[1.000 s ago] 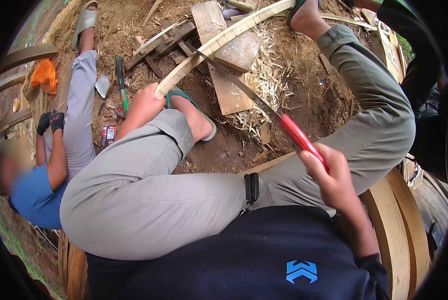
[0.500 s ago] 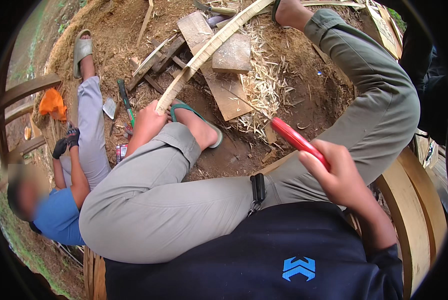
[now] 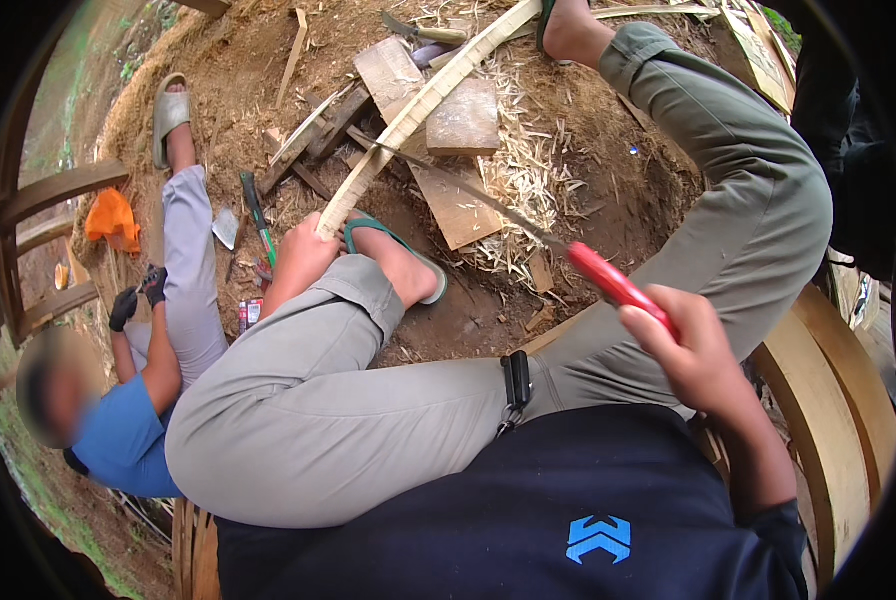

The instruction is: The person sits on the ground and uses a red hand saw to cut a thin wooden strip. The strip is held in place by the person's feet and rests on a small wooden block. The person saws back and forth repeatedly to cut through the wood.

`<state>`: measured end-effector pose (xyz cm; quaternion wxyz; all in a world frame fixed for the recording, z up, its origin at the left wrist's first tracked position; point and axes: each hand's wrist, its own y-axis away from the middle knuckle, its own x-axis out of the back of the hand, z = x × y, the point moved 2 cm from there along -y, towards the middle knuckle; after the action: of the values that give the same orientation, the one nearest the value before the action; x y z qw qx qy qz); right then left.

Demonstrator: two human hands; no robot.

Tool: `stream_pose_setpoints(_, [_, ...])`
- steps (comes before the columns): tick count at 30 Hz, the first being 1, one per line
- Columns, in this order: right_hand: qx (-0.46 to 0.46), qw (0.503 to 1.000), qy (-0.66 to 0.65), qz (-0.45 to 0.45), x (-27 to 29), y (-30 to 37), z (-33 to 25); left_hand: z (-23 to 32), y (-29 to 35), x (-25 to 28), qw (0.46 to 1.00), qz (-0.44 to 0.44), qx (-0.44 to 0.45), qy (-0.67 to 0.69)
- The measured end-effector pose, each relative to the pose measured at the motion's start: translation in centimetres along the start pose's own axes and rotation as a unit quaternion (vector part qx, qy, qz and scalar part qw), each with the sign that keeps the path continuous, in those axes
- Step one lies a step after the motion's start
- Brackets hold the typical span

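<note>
My left hand (image 3: 303,255), beside my left shin, is closed around the near end of a long, pale, curved wooden strip (image 3: 448,80). The strip rises away to the upper right, past a wooden block, to my other foot. In my right hand (image 3: 693,345) is the red handle of a tool with a long, narrow, dark steel blade (image 3: 468,193). Whether it is a file or a saw I cannot make out. Its blade points to the upper left, and its tip overlaps the strip; contact cannot be made out.
Beyond my left foot lie a wooden board (image 3: 458,220), a thick wood block (image 3: 465,118) and pale shavings (image 3: 538,170). A green-and-black handled tool (image 3: 256,215) lies to the left. A gloved co-worker (image 3: 128,430) sits there, near an orange cloth (image 3: 114,220). Curved wooden pieces (image 3: 818,430) stand at right.
The blade has swung up and left to cross the strip. My right hand has shifted slightly right and down. My left hand keeps its hold on the strip.
</note>
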<state>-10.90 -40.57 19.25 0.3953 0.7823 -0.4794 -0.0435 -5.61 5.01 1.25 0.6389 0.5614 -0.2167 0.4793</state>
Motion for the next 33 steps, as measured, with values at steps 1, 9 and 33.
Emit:
stream_pose_setpoints(1, [-0.006, 1.0, -0.015, 0.007, 0.7, 1.0, 1.0, 0.1, 0.3, 0.4, 1.0, 0.002, 0.001, -0.001])
stream_pose_setpoints(9, [-0.011, 0.978, -0.071, 0.194, 2.2, -1.7, 2.1, 2.8, -2.0, 0.4, 0.999, -0.014, -0.034, -0.012])
stream_pose_setpoints(33, [0.134, 0.984, 0.043, 0.107, 1.8, -0.1, -6.3, -0.8, -0.4, -1.0, 0.998, 0.052, -0.018, 0.012])
